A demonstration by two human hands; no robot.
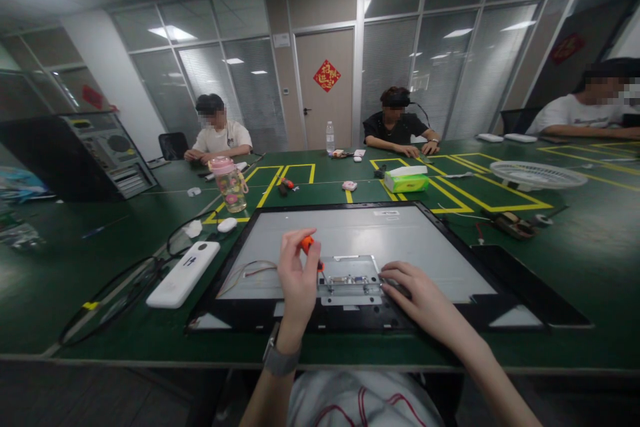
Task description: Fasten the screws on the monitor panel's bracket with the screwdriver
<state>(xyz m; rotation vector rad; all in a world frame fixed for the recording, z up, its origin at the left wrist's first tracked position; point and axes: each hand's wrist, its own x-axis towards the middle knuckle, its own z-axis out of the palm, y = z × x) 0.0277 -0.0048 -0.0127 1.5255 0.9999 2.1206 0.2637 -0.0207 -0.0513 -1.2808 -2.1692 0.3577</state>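
Note:
My left hand [297, 273] is closed around an orange-and-black screwdriver [307, 244], its tip angled down to the left side of a metal bracket [350, 267] with port connectors. The bracket sits on the back of a flat display panel [270, 233], which has a black frame and lies on the table. At the bracket's right edge, my right hand [413, 290] rests with fingers stretched out; something dark, partly hidden, shows under it. Thin wires [257, 270] lie on the panel left of my left hand.
Left of the panel lie a white power bank [184, 275], black cables [115, 300] and a pink-lidded bottle [230, 187]. A black panel [530, 287] lies right. Farther back are a tissue pack [407, 180], a white fan grille [537, 175] and a computer tower [80, 157]. Several people sit across.

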